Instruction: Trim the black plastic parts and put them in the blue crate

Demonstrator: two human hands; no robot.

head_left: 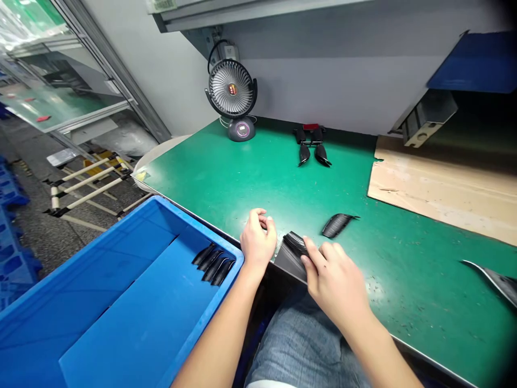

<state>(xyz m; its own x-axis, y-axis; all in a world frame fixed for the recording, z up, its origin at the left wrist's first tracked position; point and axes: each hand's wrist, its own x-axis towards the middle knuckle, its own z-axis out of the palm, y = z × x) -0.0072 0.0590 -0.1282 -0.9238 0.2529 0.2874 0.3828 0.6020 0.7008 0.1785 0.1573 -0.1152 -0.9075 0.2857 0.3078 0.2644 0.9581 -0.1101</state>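
My right hand (337, 277) pinches a black curved plastic piece (296, 242) with ridges, between thumb and forefinger. The piece rests on or just over a dark grey flat block (290, 262) at the table's front edge. To the left of it, my left hand (258, 237) is closed with curled fingers; whatever they may hold is hidden. Beyond my right hand lies another black curved piece (337, 224) with a thin pointed end. Several similar black pieces (213, 264) lie in a row inside the blue bin (238, 258), beside my left forearm.
The green table (250, 172) bears small dark scraps. At its back stand a black fan (233, 89) and a group of black parts (311, 144). A cardboard sheet (440, 188) lies at the right, with another black part (496, 280) nearer. A pipe rack (89, 186) stands left.
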